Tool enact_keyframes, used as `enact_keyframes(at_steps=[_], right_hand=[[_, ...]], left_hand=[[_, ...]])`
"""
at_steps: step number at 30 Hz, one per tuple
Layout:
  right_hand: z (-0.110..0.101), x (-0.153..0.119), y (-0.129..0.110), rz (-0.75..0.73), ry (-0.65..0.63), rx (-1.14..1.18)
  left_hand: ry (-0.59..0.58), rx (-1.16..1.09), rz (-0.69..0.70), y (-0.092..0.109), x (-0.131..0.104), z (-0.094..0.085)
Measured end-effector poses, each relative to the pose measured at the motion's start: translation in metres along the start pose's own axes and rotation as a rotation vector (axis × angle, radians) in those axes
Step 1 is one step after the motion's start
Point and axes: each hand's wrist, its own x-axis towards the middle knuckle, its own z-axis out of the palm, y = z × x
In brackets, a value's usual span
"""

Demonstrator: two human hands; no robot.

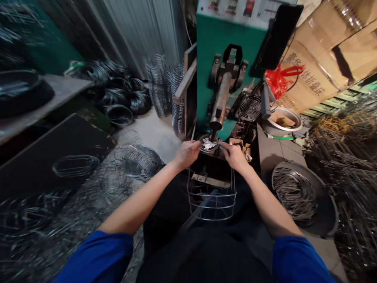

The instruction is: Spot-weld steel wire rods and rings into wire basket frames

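Note:
Both hands meet a wire basket (212,205) at its far end, just below the metal arm (222,100) of a green machine (203,35). My left hand (188,153) is closed with its fingertips pinching the thin wire at the left. On the right side, my right hand (233,156) pinches the wire between thumb and fingers. The basket's curved wire end hangs toward my lap. Between the hands, under the machine's tip, lies a round holder (203,139) with white scraps on it.
Wire ring stacks (159,86) stand left of the machine, and a wire coil (141,161) lies nearer. To the right are a basin of metal rods (324,208), a white bowl (297,125) and cardboard (312,63). A dark phone-like device (281,37) is mounted beside the machine.

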Motion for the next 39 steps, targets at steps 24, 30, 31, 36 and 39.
enact_keyframes(at_steps=[24, 30, 31, 36, 39], right_hand=[[-0.01, 0.011, 0.003, 0.02, -0.057, -0.003], [-0.012, 0.011, 0.001, 0.072, -0.086, 0.037], [-0.011, 0.01, 0.001, 0.076, -0.08, 0.038], [-0.009, 0.009, 0.004, 0.074, -0.062, 0.059], [-0.008, 0.01, 0.004, 0.075, -0.056, 0.089]], left_hand=[[-0.054, -0.061, -0.078, 0.002, 0.015, -0.006], [-0.046, -0.1, -0.047, -0.001, 0.016, -0.005], [-0.044, -0.111, -0.039, -0.001, 0.015, -0.005], [-0.029, -0.125, -0.032, 0.0, 0.015, -0.004], [-0.029, -0.12, -0.043, 0.001, 0.015, -0.005]])
